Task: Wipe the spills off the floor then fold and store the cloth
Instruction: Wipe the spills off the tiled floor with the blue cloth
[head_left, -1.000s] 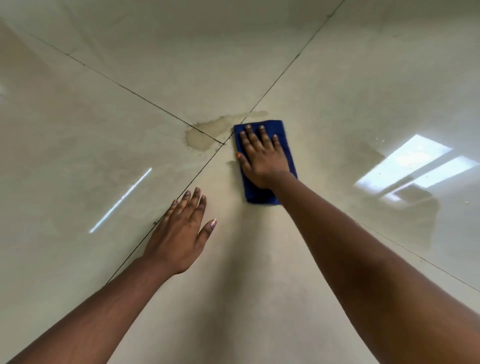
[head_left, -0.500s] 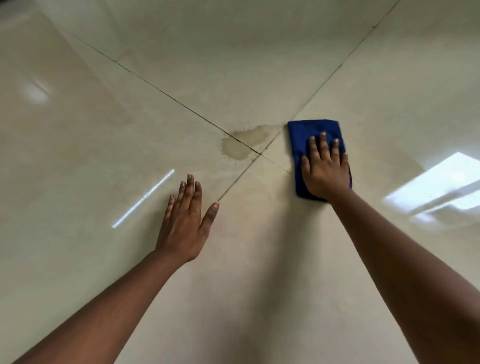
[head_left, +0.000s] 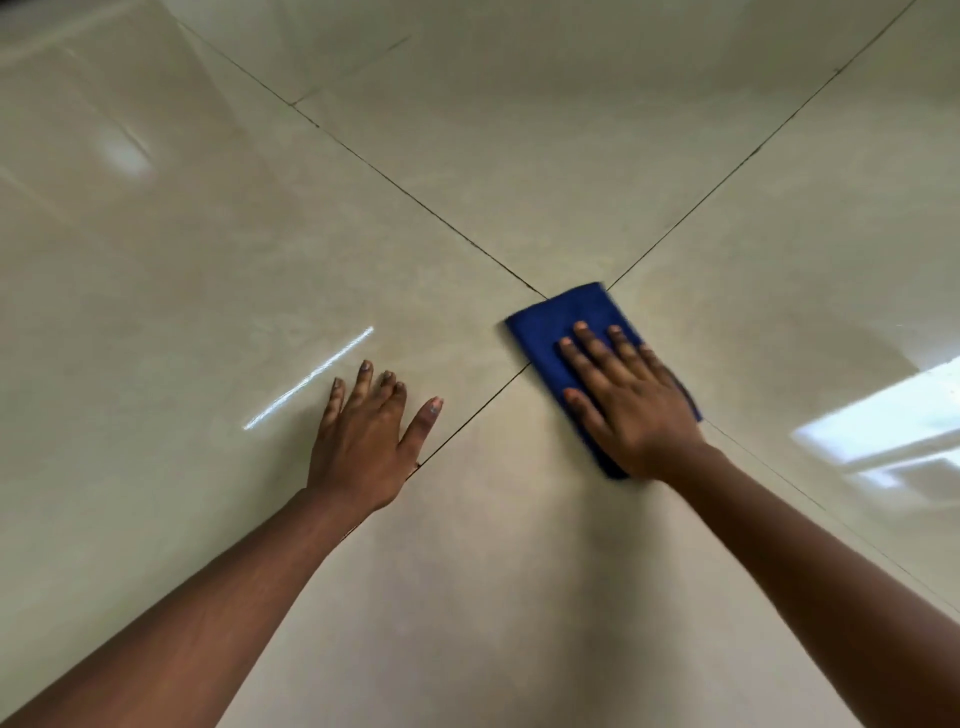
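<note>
A folded blue cloth (head_left: 550, 327) lies flat on the glossy beige tiled floor (head_left: 467, 597), right over the crossing of the grout lines. My right hand (head_left: 626, 395) presses down on it with the palm, fingers spread and pointing away from me. No brown puddle shows on the tiles around the cloth; the spot where the lines cross is under the cloth. My left hand (head_left: 363, 431) rests flat on the floor to the left of the cloth, fingers apart, holding nothing.
Dark grout lines (head_left: 415, 197) run diagonally and cross under the cloth. Bright window reflections (head_left: 883, 431) lie on the tile at the right and a thin streak of light (head_left: 311, 376) at the left. Only floor is in view.
My right hand has slid the cloth leftward over the brown puddle at the grout crossing, which no longer shows. My left hand has stayed planted on the floor.
</note>
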